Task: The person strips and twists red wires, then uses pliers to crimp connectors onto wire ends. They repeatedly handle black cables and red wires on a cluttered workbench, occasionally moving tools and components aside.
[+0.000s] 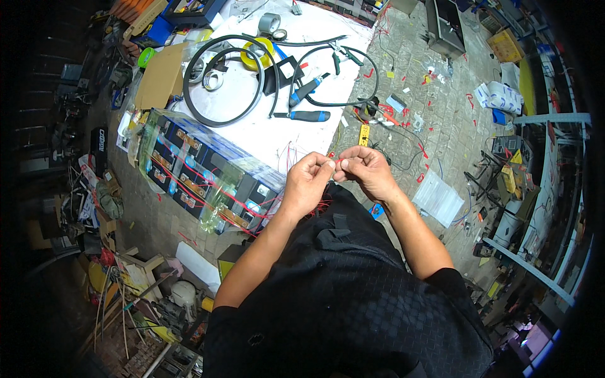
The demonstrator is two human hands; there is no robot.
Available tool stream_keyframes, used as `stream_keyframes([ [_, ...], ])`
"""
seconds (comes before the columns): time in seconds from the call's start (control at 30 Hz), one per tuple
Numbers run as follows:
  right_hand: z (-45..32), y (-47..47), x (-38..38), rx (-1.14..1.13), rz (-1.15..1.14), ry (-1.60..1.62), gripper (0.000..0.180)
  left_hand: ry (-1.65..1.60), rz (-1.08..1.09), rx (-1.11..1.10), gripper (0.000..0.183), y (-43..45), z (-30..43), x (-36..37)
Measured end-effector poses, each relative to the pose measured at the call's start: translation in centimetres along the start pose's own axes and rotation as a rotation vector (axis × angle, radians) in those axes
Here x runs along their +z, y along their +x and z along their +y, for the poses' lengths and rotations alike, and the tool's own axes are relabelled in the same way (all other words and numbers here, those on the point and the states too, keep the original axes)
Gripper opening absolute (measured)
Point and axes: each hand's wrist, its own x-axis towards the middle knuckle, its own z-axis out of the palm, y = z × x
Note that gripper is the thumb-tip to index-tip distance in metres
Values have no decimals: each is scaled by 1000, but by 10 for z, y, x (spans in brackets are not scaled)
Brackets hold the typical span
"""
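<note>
Between the fingertips of my left hand [307,182] and my right hand [367,171] runs a short piece of thin red wire [338,161]; both hands pinch it just in front of my body. More thin red wires hang in a tangle below my left hand. To the left, a battery pack [198,177] of blue-wrapped cells stands at the white tabletop's edge, with metal busbars, clear tape and red wires across its near face. Two blue-and-black-handled tools [309,115] lie on the white tabletop [302,134] beyond my hands.
Coiled black cable [188,97], yellow tape [249,55], grey tape [269,22] and green-handled pliers [336,62] lie on the table. A yellow power strip [363,135], wire scraps and a plastic sheet [438,198] are on the floor at right. Metal shelving stands far right.
</note>
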Motion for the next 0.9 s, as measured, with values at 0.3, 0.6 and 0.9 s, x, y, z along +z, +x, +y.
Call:
stream_keyframes([
  [0.3,6,4,-5,-21,57,-131,10,-86,-1,-23,11,8,-5,8],
  [0.6,12,23,-16,34,21,-210,14,-23,118,-111,12,18,-37,5],
  [0.9,59,148,-149,-246,320,-903,22,-128,301,-317,17,24,-76,0],
])
